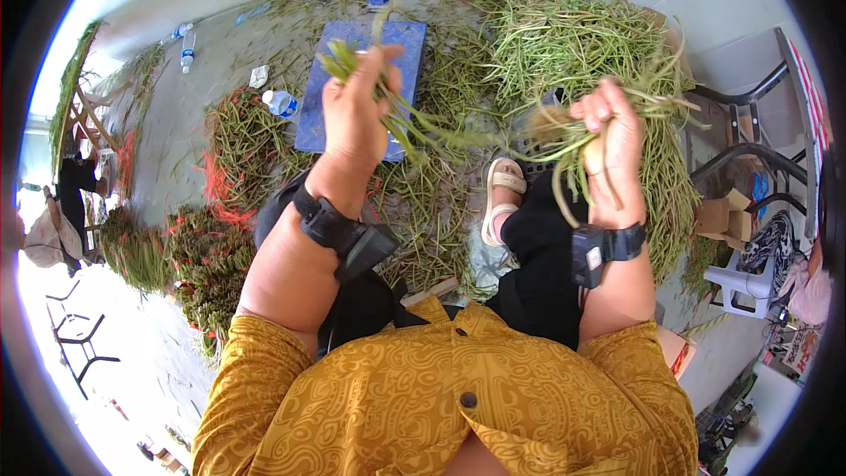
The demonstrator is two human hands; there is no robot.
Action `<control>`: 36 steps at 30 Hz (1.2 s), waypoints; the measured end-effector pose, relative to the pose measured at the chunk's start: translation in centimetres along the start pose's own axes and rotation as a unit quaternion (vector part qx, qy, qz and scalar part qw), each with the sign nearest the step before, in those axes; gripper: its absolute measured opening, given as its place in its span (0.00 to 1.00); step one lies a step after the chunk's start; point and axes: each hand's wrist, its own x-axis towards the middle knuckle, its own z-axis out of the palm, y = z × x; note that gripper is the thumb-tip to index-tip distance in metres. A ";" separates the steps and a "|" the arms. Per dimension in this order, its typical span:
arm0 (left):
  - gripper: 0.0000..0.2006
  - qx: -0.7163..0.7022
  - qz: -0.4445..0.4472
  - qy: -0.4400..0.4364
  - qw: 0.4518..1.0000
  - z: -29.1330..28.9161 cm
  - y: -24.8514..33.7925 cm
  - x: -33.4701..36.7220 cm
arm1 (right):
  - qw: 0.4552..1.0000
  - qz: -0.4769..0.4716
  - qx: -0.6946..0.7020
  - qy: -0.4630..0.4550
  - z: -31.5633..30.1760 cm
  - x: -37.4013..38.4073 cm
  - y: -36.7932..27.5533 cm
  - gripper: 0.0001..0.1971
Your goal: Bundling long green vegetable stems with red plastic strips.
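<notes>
My left hand point(357, 119) is raised over a blue square platform point(407, 46), its fingers closed round a small bunch of long thin green stems point(333, 63). To the right, my right hand point(619, 145) is up in front of a tall stem pile point(564, 40). Its fingers are curled round another loose bunch of green stems point(568, 159), some hanging down past the palm. A few strands point(449, 136) stretch through the space between both hands, partly blurred. I cannot tell which hand they belong to.
Loose stems point(432, 238) litter the floor around my sandalled foot point(504, 194). On the left lie a heap with red ties point(247, 145) and several tied bundles point(211, 256). A plastic bottle point(280, 104) rests beside the platform. A white stool point(742, 286) and cardboard box point(724, 219) stand at right.
</notes>
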 end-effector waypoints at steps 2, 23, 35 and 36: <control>0.14 0.099 -0.002 -0.046 0.994 1.3 -0.7 -1.2 | 0.997 0.039 -0.013 -0.059 1.8 -1.0 1.0 0.04; 0.07 0.416 0.191 -0.322 0.829 2.0 -2.8 -2.5 | 0.978 0.110 -0.144 -0.104 4.5 -3.1 1.4 0.09; 0.12 0.515 0.310 -0.384 0.701 2.1 -2.3 -2.7 | 0.958 0.220 -0.127 -0.132 4.4 -3.3 1.4 0.10; 0.11 0.522 0.307 -0.392 0.692 2.1 -2.3 -2.7 | 0.958 0.221 -0.123 -0.133 4.5 -3.3 1.5 0.10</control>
